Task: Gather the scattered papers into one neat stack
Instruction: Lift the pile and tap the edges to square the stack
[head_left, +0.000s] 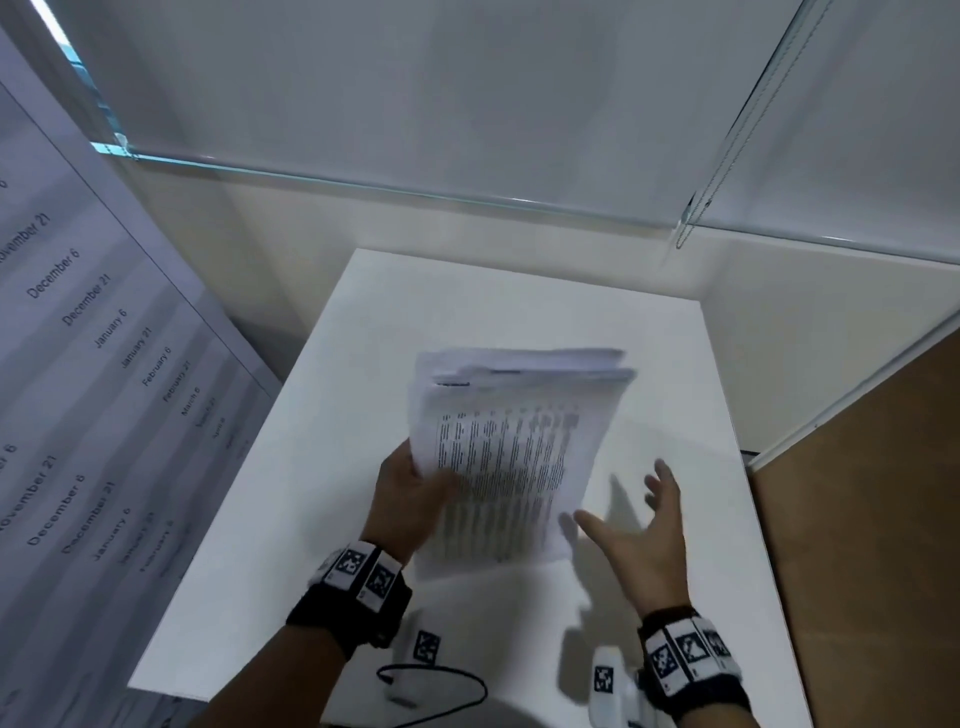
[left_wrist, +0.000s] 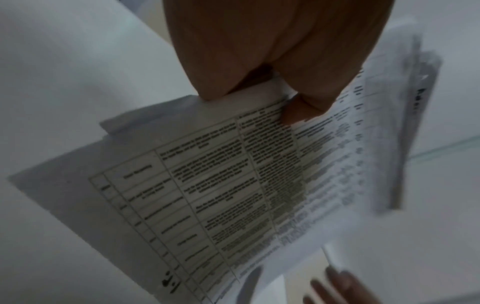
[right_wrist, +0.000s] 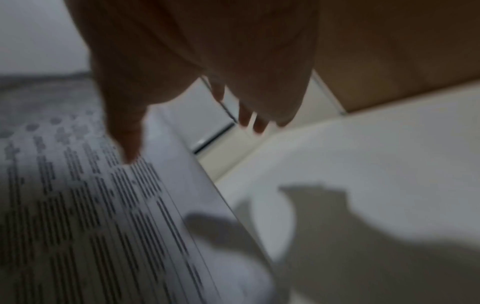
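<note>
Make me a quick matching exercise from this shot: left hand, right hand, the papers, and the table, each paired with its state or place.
Column one:
1. left hand
2. right hand
3. papers
4. table

Column two:
A. white, beneath everything
B. fingers spread, holding nothing
C. held up, edges uneven
D. pinching the papers' left edge

Pairs: 1-D, 2-B, 3-C, 4-A
</note>
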